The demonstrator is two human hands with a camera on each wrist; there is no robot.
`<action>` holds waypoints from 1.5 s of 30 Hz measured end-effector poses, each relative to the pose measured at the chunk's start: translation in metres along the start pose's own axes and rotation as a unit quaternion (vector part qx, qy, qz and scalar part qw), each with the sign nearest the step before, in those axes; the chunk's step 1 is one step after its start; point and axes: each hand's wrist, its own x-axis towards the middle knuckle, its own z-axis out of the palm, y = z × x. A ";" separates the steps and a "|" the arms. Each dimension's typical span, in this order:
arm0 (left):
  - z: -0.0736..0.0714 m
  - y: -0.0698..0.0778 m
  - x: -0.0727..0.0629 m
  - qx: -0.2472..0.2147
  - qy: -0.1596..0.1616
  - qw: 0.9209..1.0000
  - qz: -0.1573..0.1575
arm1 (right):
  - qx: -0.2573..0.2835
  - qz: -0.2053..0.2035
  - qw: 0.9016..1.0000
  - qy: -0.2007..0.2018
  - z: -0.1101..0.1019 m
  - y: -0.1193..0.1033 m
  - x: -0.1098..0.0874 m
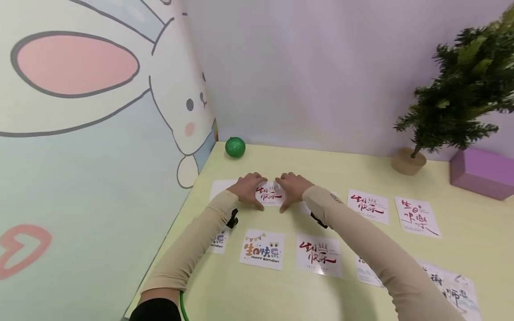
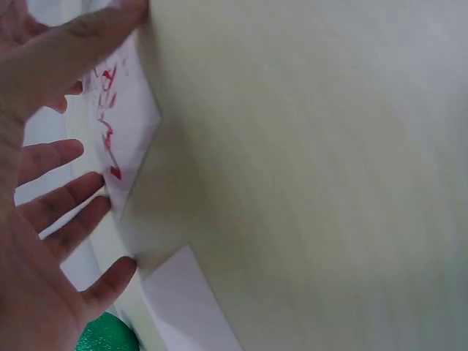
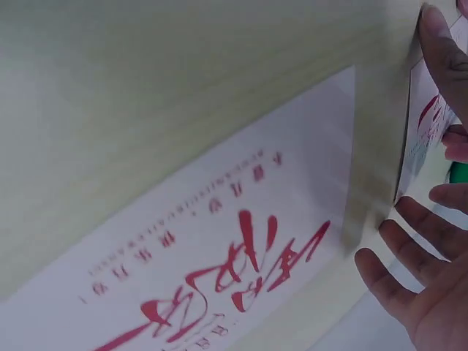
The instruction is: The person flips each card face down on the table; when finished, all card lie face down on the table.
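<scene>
A white card with red Chinese lettering (image 1: 270, 195) lies on the table between both hands, toward the back. My left hand (image 1: 247, 189) is at its left edge, the fingers spread toward the far side and the thumb near the front. At the opposite edge, my right hand (image 1: 296, 187) mirrors this pose. The left wrist view shows the thumb (image 2: 80, 36) over one end of the card and loosely extended fingers (image 2: 66, 201) beyond it. In the right wrist view, extended fingertips (image 3: 391, 223) are right at the card's edge.
Other greeting cards lie around, including a Happy Birthday card (image 1: 262, 250), red-lettered cards (image 1: 319, 255) and a partly covered white card (image 1: 221, 187). A green glittery ball (image 1: 235, 147) sits at the back left. A potted small tree (image 1: 408, 162) and purple box (image 1: 482, 174) stand back right.
</scene>
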 end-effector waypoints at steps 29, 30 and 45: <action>0.001 0.011 0.007 0.013 0.020 1.000 -0.007 | 0.084 -0.011 0.996 0.019 0.002 -0.009 -0.007; 0.002 0.013 0.007 0.017 0.022 1.000 -0.006 | 0.079 -0.016 0.996 0.025 0.002 -0.009 -0.007; -0.013 0.023 0.008 -0.261 0.106 0.958 0.061 | 0.242 -0.046 0.961 0.129 -0.015 0.012 -0.020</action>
